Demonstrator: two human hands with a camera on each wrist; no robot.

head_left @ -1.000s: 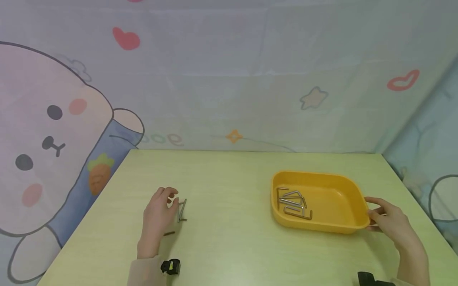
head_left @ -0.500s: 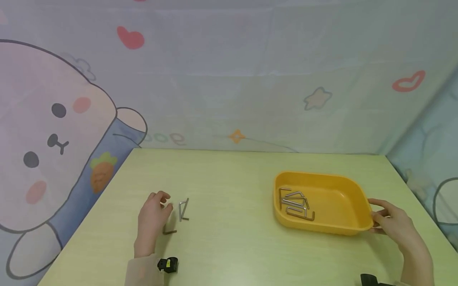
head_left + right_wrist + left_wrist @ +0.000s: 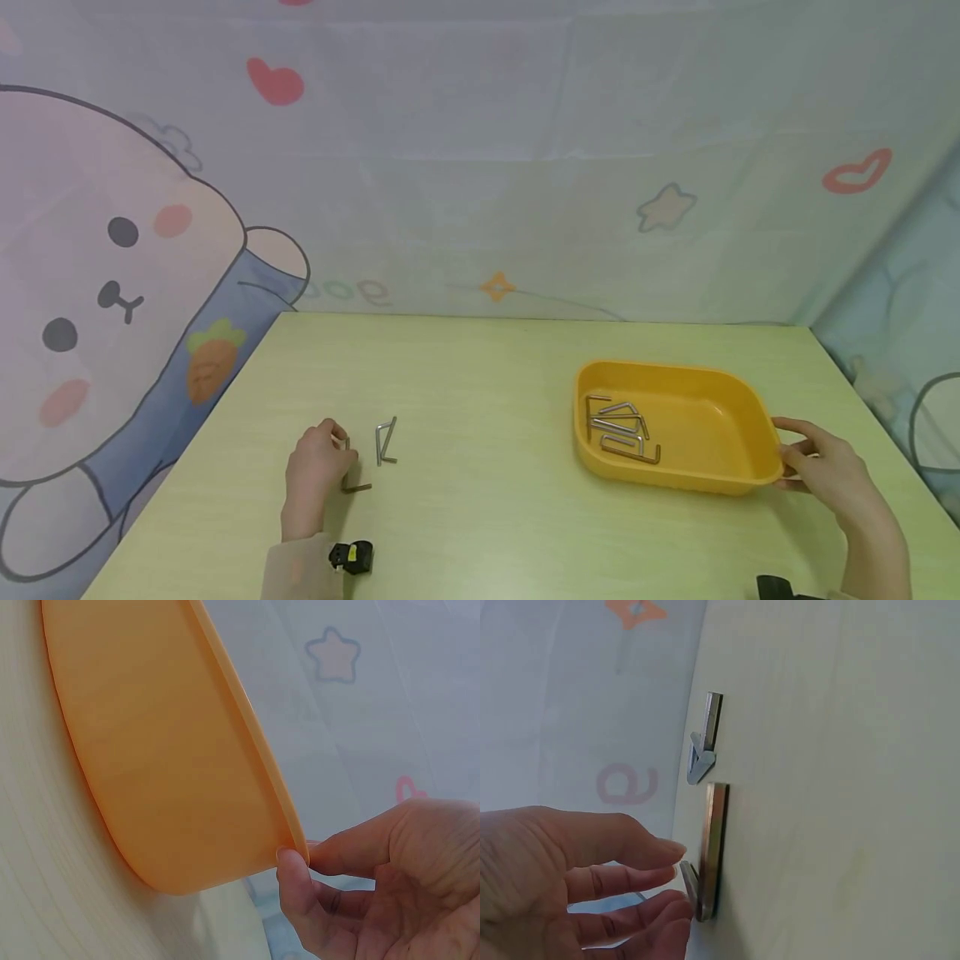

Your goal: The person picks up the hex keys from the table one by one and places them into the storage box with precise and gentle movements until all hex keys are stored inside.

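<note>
L hand (image 3: 315,471) on the worktop (image 3: 480,533), well left of the yellow tray (image 3: 720,417). Fingers curled, fingertips (image 3: 676,894) touching the short leg of a dark hex key (image 3: 352,477). Wrist view: thumb above, fingers below the key's bent end, contact visible, but can't tell if it's a real pinch; key's long leg lies flat on the worktop. Not lifted.

2nd hex key (image 3: 385,442), silver, just right of the dark one, on the tray side, apart from it, nothing touching it.

R hand (image 3: 821,467) at the tray's right end, clamped on the rim: thumb tip (image 3: 294,864) pressed on the rim edge, fingers curled under/behind it. Tray sits flat on the worktop, right half.

Inside the tray: cluster of silver hex keys (image 3: 618,429) against its left wall, overlapping; rest of the tray floor bare.

Black wrist-cam mount (image 3: 351,556) visible near the L sleeve, below the dark key.
</note>
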